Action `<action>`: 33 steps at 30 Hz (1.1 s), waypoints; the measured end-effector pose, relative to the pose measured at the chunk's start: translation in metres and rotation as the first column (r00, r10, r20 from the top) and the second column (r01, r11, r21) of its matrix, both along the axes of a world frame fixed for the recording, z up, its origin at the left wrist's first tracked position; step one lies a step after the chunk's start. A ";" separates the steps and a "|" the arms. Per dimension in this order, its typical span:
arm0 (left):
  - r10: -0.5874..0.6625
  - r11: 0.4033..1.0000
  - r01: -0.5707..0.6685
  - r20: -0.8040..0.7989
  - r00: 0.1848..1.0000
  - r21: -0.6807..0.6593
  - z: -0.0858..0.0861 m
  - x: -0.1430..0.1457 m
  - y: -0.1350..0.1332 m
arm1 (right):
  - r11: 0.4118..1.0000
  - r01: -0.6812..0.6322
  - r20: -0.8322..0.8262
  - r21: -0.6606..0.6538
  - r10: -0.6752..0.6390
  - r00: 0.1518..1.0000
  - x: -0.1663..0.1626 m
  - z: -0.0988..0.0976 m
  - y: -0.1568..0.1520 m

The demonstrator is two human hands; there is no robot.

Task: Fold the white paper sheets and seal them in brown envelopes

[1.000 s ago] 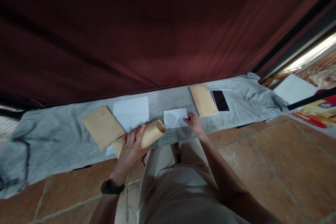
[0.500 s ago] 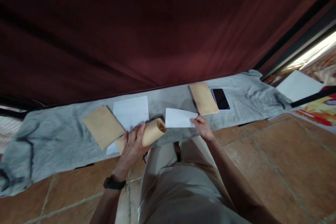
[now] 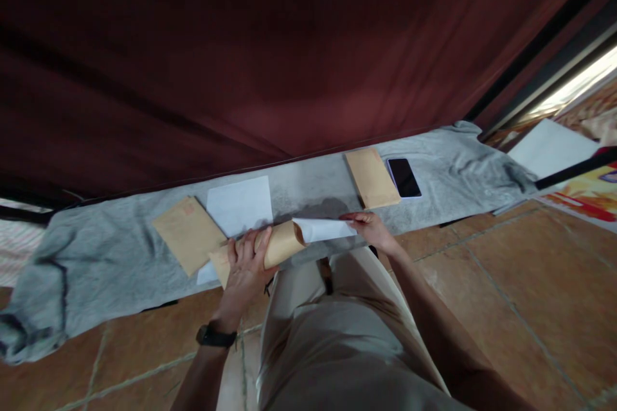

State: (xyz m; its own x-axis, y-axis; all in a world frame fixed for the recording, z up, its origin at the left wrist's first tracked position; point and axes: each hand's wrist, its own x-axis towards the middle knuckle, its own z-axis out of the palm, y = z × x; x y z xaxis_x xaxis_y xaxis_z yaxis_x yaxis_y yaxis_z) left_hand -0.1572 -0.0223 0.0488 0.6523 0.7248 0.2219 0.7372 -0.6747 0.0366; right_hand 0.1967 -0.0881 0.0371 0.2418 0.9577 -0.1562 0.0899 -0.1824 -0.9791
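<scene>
My left hand (image 3: 245, 266) is wrapped round a brown envelope (image 3: 277, 245), bowed so that its mouth gapes to the right. A folded white paper (image 3: 324, 229) is pinched in my right hand (image 3: 371, 229), and its left end sits inside the envelope's mouth. Both are held just above a grey cloth (image 3: 96, 257) spread on the floor. A black watch (image 3: 215, 336) is on my left wrist.
On the cloth lie another brown envelope (image 3: 187, 232), a white sheet (image 3: 240, 205), a third brown envelope (image 3: 371, 177) and a black phone (image 3: 403, 177). A dark red curtain (image 3: 270, 51) hangs behind. More white paper (image 3: 549, 149) lies at the far right. Brown floor tiles (image 3: 525, 282) surround my legs.
My right hand lifted the folded white paper off the cloth and moved it left into the mouth of the envelope. My left hand kept hold of the envelope.
</scene>
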 end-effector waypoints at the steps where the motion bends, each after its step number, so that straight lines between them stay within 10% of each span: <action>1: 0.010 1.000 -0.010 -0.001 1.000 0.009 0.000 0.001 -0.001 | 1.000 -0.011 0.011 -0.006 0.011 1.000 0.001 0.002 0.001; 23: 0.002 0.999 -0.005 0.062 0.998 0.040 -0.003 0.010 -0.003 | 0.959 -0.200 -0.099 -0.202 0.183 0.978 0.013 0.014 0.005; 33: -0.031 0.999 0.030 0.094 0.995 0.019 0.006 0.031 -0.006 | 0.975 -0.207 0.100 -0.082 0.215 0.971 -0.023 0.029 0.004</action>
